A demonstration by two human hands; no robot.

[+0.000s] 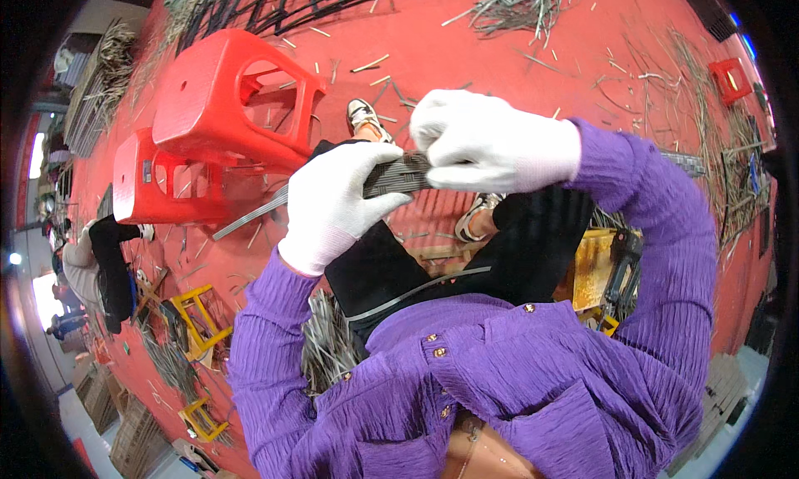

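Note:
Both of my hands wear white gloves and meet above my knees. Between them is a grey woven strip piece [398,178], with a tight crossing pattern on its face. My left hand [337,198] grips its left end, thumb below and fingers on top. At the other end my right hand [495,146] is closed with curled fingers against the piece; exactly what its fingertips pinch is hidden. Long flat grey strips [254,215] stick out to the left past my left wrist. Another single grey strip [416,292] lies across my lap.
Two red plastic stools [196,104] stand at the left. A bundle of grey strips [326,346] is beside my left elbow, and a yellow frame [595,267] near my right knee. Strip scraps litter the red floor [632,29]. Another person [108,254] sits at far left.

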